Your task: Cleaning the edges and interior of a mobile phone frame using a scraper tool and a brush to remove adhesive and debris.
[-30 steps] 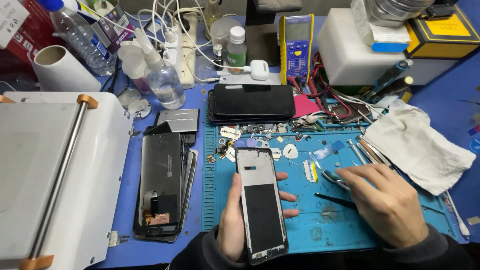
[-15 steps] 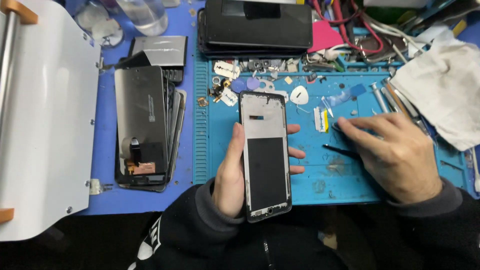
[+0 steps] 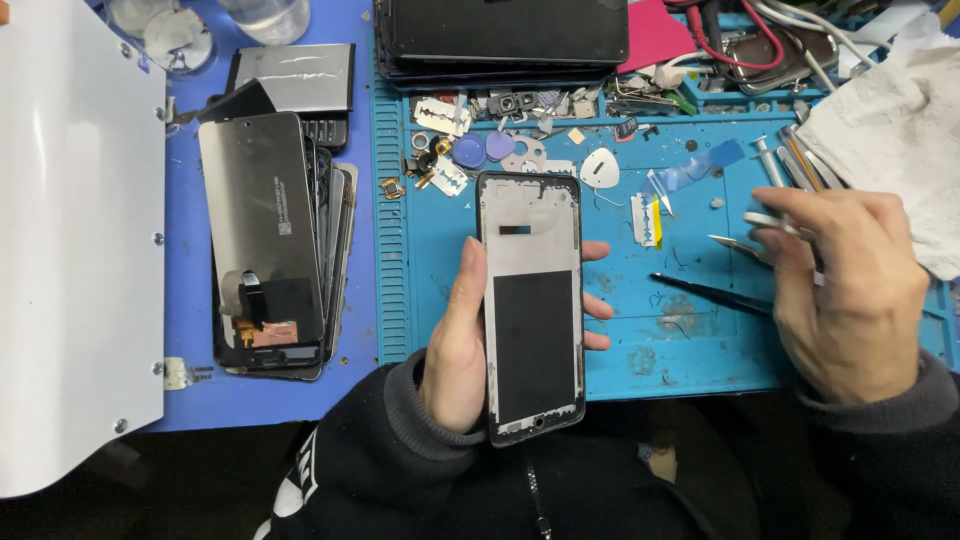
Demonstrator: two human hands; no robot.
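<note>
My left hand (image 3: 457, 345) grips a phone frame (image 3: 532, 305) upright over the blue work mat (image 3: 690, 345), thumb on its left edge, fingertips showing on the right. The frame is grey metal with a black rectangular pad in its lower half. My right hand (image 3: 850, 290) hovers over the mat's right side, fingers closed on silver tweezers (image 3: 745, 243) whose tips point left. A black pointed tool (image 3: 705, 293) lies on the mat just left of that hand.
A stack of removed phone screens (image 3: 265, 240) lies left of the mat. A white machine (image 3: 75, 240) fills the far left. Razor blades (image 3: 645, 220), picks and small parts litter the mat's top. Black phones (image 3: 505, 35) stacked at the back; a white cloth (image 3: 890, 125) right.
The view has tilted down and closer. My right hand lifted off the mat, moved right and now holds tweezers. My left hand keeps the phone frame in about the same place.
</note>
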